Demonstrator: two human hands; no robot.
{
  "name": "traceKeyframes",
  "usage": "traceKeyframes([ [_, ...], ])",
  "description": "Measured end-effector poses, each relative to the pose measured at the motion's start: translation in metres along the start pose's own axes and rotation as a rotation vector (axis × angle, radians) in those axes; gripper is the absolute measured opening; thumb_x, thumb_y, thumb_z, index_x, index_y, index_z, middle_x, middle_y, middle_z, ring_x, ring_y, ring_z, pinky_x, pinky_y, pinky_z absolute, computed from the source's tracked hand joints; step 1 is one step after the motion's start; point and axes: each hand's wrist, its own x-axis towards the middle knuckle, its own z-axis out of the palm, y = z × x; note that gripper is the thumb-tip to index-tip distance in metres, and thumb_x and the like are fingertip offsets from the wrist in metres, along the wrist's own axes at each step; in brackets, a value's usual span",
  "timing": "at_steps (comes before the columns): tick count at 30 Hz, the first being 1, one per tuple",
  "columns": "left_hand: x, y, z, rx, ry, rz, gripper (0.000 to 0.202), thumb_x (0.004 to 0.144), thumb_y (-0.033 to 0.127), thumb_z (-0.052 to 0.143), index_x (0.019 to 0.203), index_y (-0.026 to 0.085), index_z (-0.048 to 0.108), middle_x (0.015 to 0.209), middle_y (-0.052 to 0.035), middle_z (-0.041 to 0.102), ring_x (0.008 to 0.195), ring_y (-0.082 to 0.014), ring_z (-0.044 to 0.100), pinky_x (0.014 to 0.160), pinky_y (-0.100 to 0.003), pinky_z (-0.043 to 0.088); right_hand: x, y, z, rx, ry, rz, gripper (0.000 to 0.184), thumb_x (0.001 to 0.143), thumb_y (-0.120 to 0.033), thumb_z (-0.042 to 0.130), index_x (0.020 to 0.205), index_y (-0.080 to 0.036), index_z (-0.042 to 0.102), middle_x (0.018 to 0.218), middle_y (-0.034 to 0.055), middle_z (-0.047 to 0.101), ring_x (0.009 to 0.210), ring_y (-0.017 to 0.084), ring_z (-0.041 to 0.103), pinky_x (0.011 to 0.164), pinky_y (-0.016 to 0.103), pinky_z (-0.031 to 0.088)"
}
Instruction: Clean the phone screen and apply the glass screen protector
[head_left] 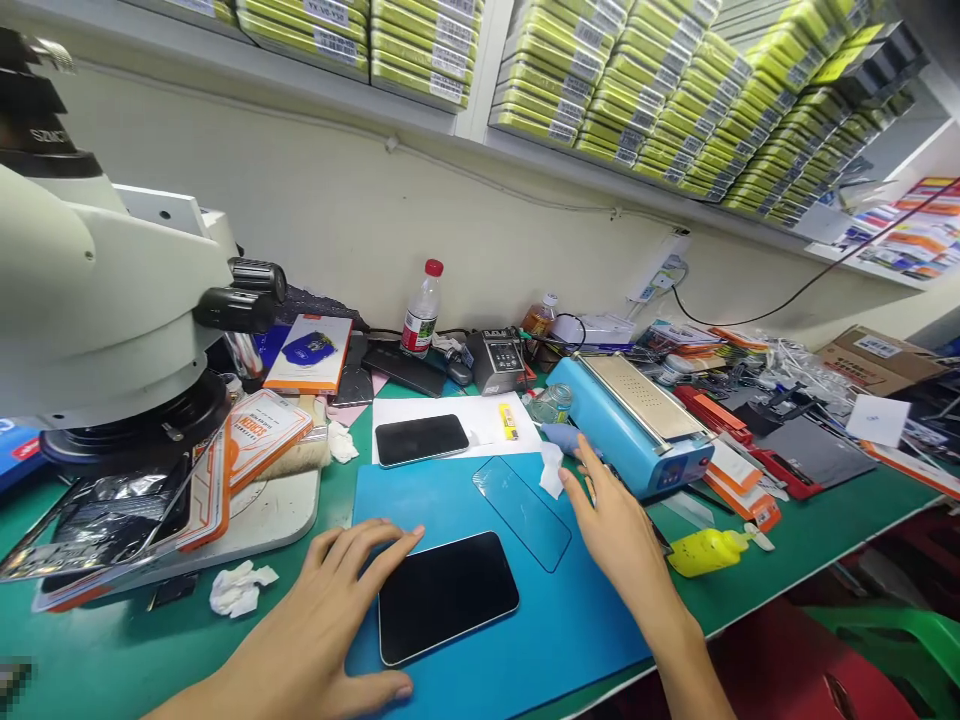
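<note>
A black phone lies face up on a blue mat. My left hand rests at the phone's left edge, fingers spread and thumb below it, steadying it. Farther right, my right hand reaches with stretched fingers toward a small white wipe at the mat's far edge. A clear glass screen protector lies on the mat between the hands. A second black phone sits on white paper behind the mat.
A microscope stands at left over orange packages. A blue heating machine sits right of the mat, a yellow bottle in front of it. Bottles, tools and boxes crowd the back; shelves of green boxes hang above.
</note>
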Motion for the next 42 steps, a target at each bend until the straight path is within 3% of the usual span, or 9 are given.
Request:
traceKeyframes([
  [3,0.001,0.001,0.000,-0.030,-0.017,-0.007,0.116,0.078,0.048,0.090,0.168,0.047,0.017,0.160,-0.0045,0.048,0.141,-0.0423,0.046,0.112,-0.064,0.047,-0.018,-0.003,0.006,-0.037,-0.028,-0.042,0.067,0.105,-0.062,0.041,0.155,-0.019,0.053,0.152,0.0147,0.061,0.143,0.037,0.055,0.112,0.054,0.051],
  [6,0.002,0.002,0.000,-0.053,-0.024,-0.022,0.119,0.076,0.048,0.091,0.168,0.048,0.016,0.161,-0.0044,0.047,0.142,-0.0427,0.044,0.113,-0.064,0.047,-0.042,-0.005,0.011,-0.062,-0.113,-0.077,0.062,0.100,-0.069,0.048,0.143,-0.027,0.063,0.143,0.0089,0.068,0.134,0.035,0.063,0.107,0.051,0.056],
  [8,0.002,0.003,-0.001,-0.065,-0.021,-0.035,0.120,0.076,0.047,0.091,0.168,0.047,0.014,0.162,-0.0048,0.047,0.143,-0.0424,0.044,0.113,-0.064,0.047,-0.051,-0.006,0.012,-0.122,-0.196,-0.059,0.071,0.094,-0.072,0.056,0.148,-0.026,0.059,0.144,0.0102,0.068,0.131,0.038,0.064,0.103,0.054,0.057],
  [14,0.002,0.005,-0.003,-0.084,-0.010,-0.040,0.123,0.075,0.047,0.092,0.168,0.049,0.012,0.160,-0.0035,0.048,0.144,-0.0408,0.044,0.114,-0.065,0.046,-0.043,-0.012,0.011,-0.187,-0.349,0.008,0.066,0.097,-0.059,0.052,0.152,-0.023,0.052,0.142,0.0111,0.066,0.128,0.034,0.066,0.095,0.049,0.061],
  [20,0.003,0.005,-0.004,-0.081,-0.006,-0.032,0.120,0.076,0.047,0.092,0.167,0.048,0.014,0.158,-0.0037,0.050,0.142,-0.0398,0.046,0.113,-0.063,0.046,-0.030,-0.011,0.013,-0.157,-0.335,-0.049,0.059,0.093,-0.049,0.060,0.146,-0.023,0.054,0.125,0.0115,0.070,0.119,0.031,0.070,0.092,0.044,0.063],
  [28,0.000,0.004,-0.007,-0.167,0.063,0.008,0.114,0.079,0.049,0.089,0.168,0.040,0.018,0.160,-0.0090,0.047,0.144,-0.0412,0.044,0.116,-0.060,0.044,-0.039,-0.001,-0.006,-0.136,-0.166,-0.339,0.062,0.098,-0.044,0.058,0.154,-0.023,0.043,0.143,0.0152,0.056,0.135,0.034,0.060,0.103,0.048,0.059],
  [34,0.001,0.003,-0.017,-0.393,0.147,-0.038,0.074,0.106,0.052,0.058,0.167,0.039,0.019,0.150,-0.0072,0.056,0.136,-0.0308,0.052,0.114,-0.050,0.046,-0.068,-0.039,-0.033,-0.120,-0.099,-0.682,0.065,0.098,-0.031,0.061,0.160,-0.021,0.041,0.141,0.0133,0.058,0.131,0.027,0.064,0.102,0.033,0.061],
  [38,0.002,0.005,-0.021,-0.424,0.172,0.071,0.092,0.096,0.074,0.060,0.168,0.040,0.014,0.144,-0.0062,0.060,0.130,-0.0299,0.056,0.113,-0.047,0.045,-0.079,-0.061,-0.033,-0.081,-0.127,-0.754,0.065,0.095,-0.031,0.063,0.157,-0.019,0.047,0.138,0.0133,0.063,0.126,0.026,0.068,0.100,0.029,0.062],
  [42,0.002,0.006,-0.022,-0.387,0.211,0.144,0.083,0.096,0.070,0.063,0.163,0.039,0.026,0.140,-0.0072,0.063,0.127,-0.0292,0.058,0.110,-0.046,0.045,-0.079,-0.062,-0.029,-0.053,-0.150,-0.784,0.065,0.095,-0.033,0.063,0.157,-0.020,0.048,0.137,0.0125,0.065,0.124,0.024,0.070,0.093,0.026,0.064],
])
